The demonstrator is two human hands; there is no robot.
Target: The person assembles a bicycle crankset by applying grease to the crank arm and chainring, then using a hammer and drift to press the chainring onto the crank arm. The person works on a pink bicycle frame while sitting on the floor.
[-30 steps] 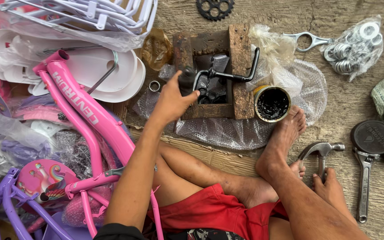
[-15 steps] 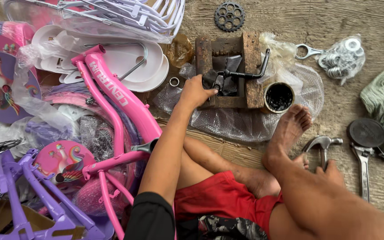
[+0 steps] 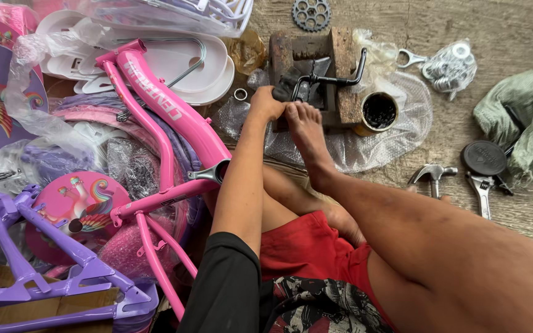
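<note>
While the left hand (image 3: 265,103) is pressing against the wooden block (image 3: 308,77), its grip is curling narrow at the black crank (image 3: 331,77) lying on that block; what it is holding I cannot tell. Right hand is hiding behind the leg. A foot (image 3: 303,126) is bracing the block, and could be pinched if it slips on the plastic sheet (image 3: 396,139). Plank floor (image 3: 513,31) is lying under the block.

Floor (image 3: 501,24): bare wood planks, matt, grain showing. Rusty block (image 3: 340,68): rough, pitted metal, brown. Black crank (image 3: 334,77): dull dark metal. Pink frame (image 3: 174,114): glossy painted metal; purple frame (image 3: 63,259) likewise glossy. Sprocket (image 3: 311,13): dark matt metal. Hammer (image 3: 432,176) and spanner (image 3: 481,191): bright bare metal. Bubble wrap (image 3: 371,148): clear shiny plastic. Green rag (image 3: 525,111): soft crumpled cloth. Shorts (image 3: 309,253): red matt cloth.
</note>
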